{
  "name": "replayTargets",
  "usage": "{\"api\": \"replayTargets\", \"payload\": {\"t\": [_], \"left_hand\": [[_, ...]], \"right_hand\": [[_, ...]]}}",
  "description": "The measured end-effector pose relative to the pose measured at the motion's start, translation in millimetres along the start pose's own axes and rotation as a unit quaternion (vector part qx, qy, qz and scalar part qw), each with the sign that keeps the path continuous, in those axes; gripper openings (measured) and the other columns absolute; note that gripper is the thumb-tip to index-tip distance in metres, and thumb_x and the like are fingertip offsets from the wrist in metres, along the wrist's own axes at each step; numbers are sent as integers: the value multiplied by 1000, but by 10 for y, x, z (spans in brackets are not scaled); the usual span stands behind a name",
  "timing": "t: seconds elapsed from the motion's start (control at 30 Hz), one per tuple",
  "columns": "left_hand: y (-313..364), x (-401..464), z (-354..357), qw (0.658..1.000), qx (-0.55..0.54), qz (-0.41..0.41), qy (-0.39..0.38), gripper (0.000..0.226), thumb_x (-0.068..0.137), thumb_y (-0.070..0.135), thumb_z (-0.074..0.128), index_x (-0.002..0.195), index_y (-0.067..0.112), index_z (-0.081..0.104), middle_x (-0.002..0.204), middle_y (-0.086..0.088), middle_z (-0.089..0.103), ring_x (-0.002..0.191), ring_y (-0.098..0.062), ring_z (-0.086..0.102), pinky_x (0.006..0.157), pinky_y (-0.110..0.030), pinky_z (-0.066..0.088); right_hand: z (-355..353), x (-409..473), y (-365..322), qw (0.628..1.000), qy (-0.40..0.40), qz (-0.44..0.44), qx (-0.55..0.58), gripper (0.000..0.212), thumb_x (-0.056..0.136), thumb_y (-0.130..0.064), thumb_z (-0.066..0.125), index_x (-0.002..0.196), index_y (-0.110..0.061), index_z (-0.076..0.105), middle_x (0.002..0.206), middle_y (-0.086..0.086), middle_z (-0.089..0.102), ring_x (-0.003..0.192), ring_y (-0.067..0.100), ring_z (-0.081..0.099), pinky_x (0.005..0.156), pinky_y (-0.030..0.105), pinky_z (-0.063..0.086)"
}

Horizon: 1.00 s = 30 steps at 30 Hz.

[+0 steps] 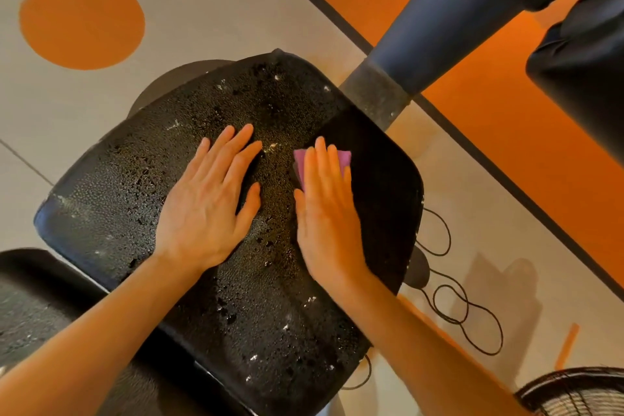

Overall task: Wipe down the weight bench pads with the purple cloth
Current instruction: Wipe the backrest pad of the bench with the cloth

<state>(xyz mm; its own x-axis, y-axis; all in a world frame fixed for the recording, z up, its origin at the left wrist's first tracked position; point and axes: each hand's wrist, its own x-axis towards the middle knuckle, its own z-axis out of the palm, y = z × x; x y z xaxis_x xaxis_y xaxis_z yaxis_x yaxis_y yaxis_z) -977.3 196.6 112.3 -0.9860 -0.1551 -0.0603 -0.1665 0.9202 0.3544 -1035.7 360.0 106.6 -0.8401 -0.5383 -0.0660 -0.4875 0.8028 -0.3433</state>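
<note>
A black weight bench pad (111,192) fills the middle of the view, its surface covered in water droplets and white specks. A strip along its right side looks smooth and dark. My left hand (209,203) lies flat on the pad's centre with fingers straight and spread. My right hand (326,203) presses flat on the purple cloth (344,159), which peeks out past my fingertips at the edge of the smooth strip. A second black pad (40,300) lies at the lower left, partly under my left forearm.
A thick dark machine arm (435,30) crosses the upper right above the pad, with another black padded part (580,54) beside it. A black cord (462,311) loops on the floor to the right. A round wire fan grille (580,392) sits at the bottom right. The floor is grey and orange.
</note>
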Motion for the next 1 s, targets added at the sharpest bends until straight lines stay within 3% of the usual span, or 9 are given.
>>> {"api": "replayTargets", "payload": {"t": [0.07,0.17,0.23,0.4,0.6,0.73,0.8,0.93,1.0], "left_hand": [[-4,3,5,1000,1,2,0,56,100,39,31,149,14,32,161,-2,21,150,-18,14,124,-37,8],[-11,-1,9,1000,4,1,1,55,100,39,32,149,14,31,161,-2,20,150,-19,13,124,-38,9],[-3,8,9,1000,0,3,0,55,100,39,32,150,14,31,161,-2,20,150,-18,13,124,-39,9],[-8,17,9,1000,-1,0,-2,56,100,40,33,150,15,31,161,-1,20,151,-17,12,124,-38,9],[-25,-3,-50,999,-36,-3,14,55,100,36,34,150,13,30,162,-2,18,151,-18,11,124,-38,6],[-202,-10,-164,999,-13,-29,31,55,99,34,35,148,10,32,161,-6,21,150,-22,13,124,-40,5],[-292,-14,-184,999,6,-43,28,57,99,38,33,148,10,33,160,-6,22,151,-21,11,124,-40,4],[-320,-19,-162,997,41,-56,20,58,99,41,32,149,11,31,160,-6,23,150,-22,14,124,-42,6],[-306,-9,-157,997,48,-55,22,58,99,41,33,148,10,32,159,-7,25,150,-22,16,123,-43,9]], "right_hand": [[-49,245,213,1000,0,-11,-1,54,103,-19,32,153,-9,14,161,11,9,150,23,1,123,42,7],[-95,963,391,989,53,138,8,52,104,-20,30,152,-5,15,161,14,13,149,26,7,123,44,8],[-37,946,234,983,71,167,11,53,104,-21,32,151,-3,16,160,15,14,149,27,8,123,44,8],[-6,219,89,998,-8,-59,-4,53,103,-22,33,152,-6,20,160,12,16,150,25,8,122,41,10],[-1,1132,183,989,55,140,1,55,103,-23,31,151,-2,14,160,16,14,149,28,8,122,45,10],[44,284,-80,998,-2,-60,17,54,102,-20,36,150,-2,23,159,16,19,149,27,11,122,44,13],[6,444,99,995,-13,-100,14,52,102,-22,32,151,-4,22,160,13,18,149,25,11,122,43,13],[-39,1326,162,994,38,103,-14,53,103,-24,25,152,-3,15,160,15,14,149,26,9,122,44,11],[25,1203,-42,992,48,113,-15,55,102,-22,26,152,-4,15,160,15,14,149,27,9,122,45,10]]}}
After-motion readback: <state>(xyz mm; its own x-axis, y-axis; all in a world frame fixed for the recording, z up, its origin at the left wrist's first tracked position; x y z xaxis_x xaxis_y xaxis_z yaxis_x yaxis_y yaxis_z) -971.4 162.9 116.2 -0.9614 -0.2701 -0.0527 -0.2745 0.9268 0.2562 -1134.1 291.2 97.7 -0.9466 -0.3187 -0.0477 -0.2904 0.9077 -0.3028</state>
